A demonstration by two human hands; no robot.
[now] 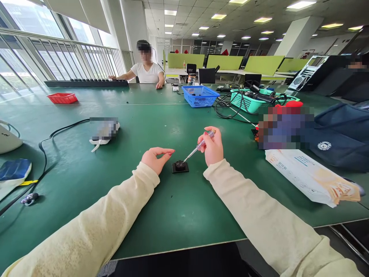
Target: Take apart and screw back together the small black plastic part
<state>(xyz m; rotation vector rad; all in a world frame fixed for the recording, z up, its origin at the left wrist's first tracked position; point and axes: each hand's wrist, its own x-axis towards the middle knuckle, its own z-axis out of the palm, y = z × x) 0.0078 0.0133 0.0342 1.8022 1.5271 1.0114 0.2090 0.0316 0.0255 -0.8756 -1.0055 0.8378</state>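
My right hand [212,146] is wrapped round the clear handle of a slim screwdriver [198,146]. The screwdriver slants down to the left, its tip at a small black part [180,165]. That part sits on a flat black square base [186,169] on the green table. Just left of it is my left hand [157,158], thumb and forefinger pressed together in a pinch. Whatever those fingertips hold, if anything, is too small to make out. Whether the screwdriver tip touches the part or only hovers at it, I cannot tell.
Across the green table [138,127] sits a person [147,71] in white. A blue basket [200,100], a teal basket [245,104] with cables and a red tray [62,98] stand farther back. To the right lie a tissue pack [305,173] and a dark bag [343,134].
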